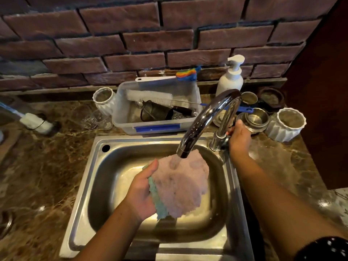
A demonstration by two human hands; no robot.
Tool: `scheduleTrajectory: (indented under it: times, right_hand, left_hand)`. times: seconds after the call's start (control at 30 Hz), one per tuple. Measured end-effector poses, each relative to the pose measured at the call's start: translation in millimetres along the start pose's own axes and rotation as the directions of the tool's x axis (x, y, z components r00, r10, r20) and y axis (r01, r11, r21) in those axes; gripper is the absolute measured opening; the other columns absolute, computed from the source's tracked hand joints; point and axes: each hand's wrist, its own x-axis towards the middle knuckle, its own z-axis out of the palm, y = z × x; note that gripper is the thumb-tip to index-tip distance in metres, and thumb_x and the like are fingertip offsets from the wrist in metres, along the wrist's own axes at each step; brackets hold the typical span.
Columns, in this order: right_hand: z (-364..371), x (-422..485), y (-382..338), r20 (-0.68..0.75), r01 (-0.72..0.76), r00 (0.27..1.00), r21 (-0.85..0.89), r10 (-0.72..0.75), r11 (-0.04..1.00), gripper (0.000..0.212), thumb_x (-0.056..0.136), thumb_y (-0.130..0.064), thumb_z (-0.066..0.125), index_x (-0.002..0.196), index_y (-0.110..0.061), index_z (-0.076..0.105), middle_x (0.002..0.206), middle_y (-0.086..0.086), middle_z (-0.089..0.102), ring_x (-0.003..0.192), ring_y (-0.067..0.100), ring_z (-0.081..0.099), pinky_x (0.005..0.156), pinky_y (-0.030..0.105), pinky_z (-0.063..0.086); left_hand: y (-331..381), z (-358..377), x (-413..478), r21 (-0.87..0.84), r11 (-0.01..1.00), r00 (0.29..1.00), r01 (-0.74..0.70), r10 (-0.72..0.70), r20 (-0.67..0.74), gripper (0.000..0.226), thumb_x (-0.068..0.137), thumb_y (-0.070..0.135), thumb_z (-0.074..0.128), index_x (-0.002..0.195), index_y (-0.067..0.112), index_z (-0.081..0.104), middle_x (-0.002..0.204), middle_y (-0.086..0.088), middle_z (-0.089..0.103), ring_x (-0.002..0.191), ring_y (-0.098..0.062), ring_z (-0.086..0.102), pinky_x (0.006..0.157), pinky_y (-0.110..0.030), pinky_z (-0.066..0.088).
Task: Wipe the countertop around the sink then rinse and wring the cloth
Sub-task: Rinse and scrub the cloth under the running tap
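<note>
Brick wall behind, marble table round the sink (pixel 82 185): I see left hand (pixel 140 196) gripping the cloth (pixel 180 185) by its edge under the tap (pixel 203 125), right hand (pixel 239 140) curled on the lever; cloth soft, sodden, heavy, best bunched mid-body to wring.

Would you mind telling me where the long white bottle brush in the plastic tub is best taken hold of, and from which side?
Grip the bottle brush by its blue handle, coming from the right. The handle sticks out past the plastic tub rim, behind the tap, while the bristle end lies inside among other items. This is a judgement; the tap partly hides the handle.
</note>
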Motion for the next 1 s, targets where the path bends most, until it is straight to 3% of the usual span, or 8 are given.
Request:
scheduleTrajectory:
  times: [0.23, 0.47, 0.7, 0.8, 0.9, 0.97, 1.0]
  right_hand:
    - [3.3, 2.3, 4.4, -0.1, 0.025, 0.994, -0.105, -0.036, 0.994, 0.062, 0.101, -0.054, 0.026, 0.087, -0.008, 0.065, 0.087, 0.013, 0.067, 0.083, 0.03, 0.06, 0.078, 0.042, 0.047]
    - [8.2, 0.8, 5.0, -0.163, -0.013, 0.987, -0.078, 0.0, 0.997, 0.054, 0.101, -0.054, 0.027, 0.076, -0.018, 0.058, 0.071, -0.002, 0.056, 0.079, 0.028, 0.058, 0.071, 0.036, 0.04]
    - [8.6, -0.8, 1.4, -0.193, -0.059, 0.98, -0.038, 0.051, 0.998, 0.053, 0.101, -0.056, 0.026, 0.08, -0.021, 0.061, 0.079, 0.002, 0.061, 0.087, 0.031, 0.061, 0.085, 0.051, 0.051]
    - [1.7, -4.2, 0.7, -0.117, -0.056, 0.992, -0.017, 0.054, 0.998, 0.053, 0.1, -0.055, 0.026, 0.075, -0.02, 0.058, 0.075, -0.002, 0.062, 0.082, 0.026, 0.062, 0.085, 0.05, 0.052]
    - [-12.3, -18.8, -3.3, -0.01, -0.029, 1.0, 0.02, 0.029, 0.999, 0.042, 0.1, -0.047, 0.038, 0.107, -0.015, 0.063, 0.104, 0.005, 0.068, 0.098, 0.024, 0.064, 0.092, 0.046, 0.052]
    - [-25.1, -43.0, -6.0, -0.071, 0.027, 0.997, -0.001, -0.027, 1.0, 0.038, 0.098, -0.035, 0.05, 0.129, -0.013, 0.053, 0.127, 0.005, 0.055, 0.109, 0.015, 0.057, 0.094, 0.03, 0.049]
    - [-30.5, -62.5, -8.6, -0.113, 0.071, 0.991, 0.015, -0.069, 0.997, 0.038, 0.097, -0.033, 0.052, 0.131, -0.017, 0.051, 0.129, 0.001, 0.052, 0.108, 0.006, 0.055, 0.091, 0.021, 0.047]
  left_hand:
    - [-4.4, 0.3, 5.1, 0.0, 1.0, 1.0, -0.004, 0.004, -0.011, 0.052, 0.09, 0.05, 0.051, 0.121, 0.015, 0.074, 0.116, -0.016, 0.072, 0.102, -0.033, 0.072, 0.083, -0.045, 0.057]
    - [-6.8, 2.8, 1.0, -0.026, 1.0, 1.0, -0.012, 0.011, -0.024, 0.051, 0.088, 0.05, 0.053, 0.119, 0.016, 0.075, 0.114, -0.016, 0.072, 0.098, -0.032, 0.072, 0.079, -0.043, 0.058]
    - [-9.2, 4.3, -0.6, -0.027, 1.0, 0.999, -0.009, 0.007, -0.05, 0.06, 0.09, 0.054, 0.05, 0.135, 0.016, 0.065, 0.124, -0.017, 0.068, 0.107, -0.034, 0.068, 0.09, -0.045, 0.055]
    - [-10.1, 1.9, -1.6, -0.029, 1.0, 0.998, -0.003, 0.002, -0.058, 0.06, 0.092, 0.053, 0.049, 0.135, 0.014, 0.065, 0.128, -0.017, 0.066, 0.112, -0.035, 0.066, 0.096, -0.045, 0.053]
    - [-9.5, -1.5, -3.5, -0.03, 0.999, 0.998, -0.011, 0.01, -0.054, 0.056, 0.091, 0.051, 0.051, 0.129, 0.014, 0.069, 0.122, -0.017, 0.07, 0.106, -0.035, 0.07, 0.089, -0.044, 0.056]
    - [-10.2, -4.2, -6.0, -0.03, 0.999, 0.997, -0.021, 0.019, -0.069, 0.056, 0.09, 0.05, 0.053, 0.132, 0.015, 0.067, 0.126, -0.018, 0.069, 0.11, -0.036, 0.069, 0.091, -0.046, 0.056]
    - [-10.6, -6.0, -7.0, -0.029, 0.999, 0.996, -0.023, 0.02, -0.084, 0.057, 0.091, 0.05, 0.053, 0.134, 0.015, 0.065, 0.129, -0.018, 0.067, 0.114, -0.038, 0.066, 0.094, -0.048, 0.054]
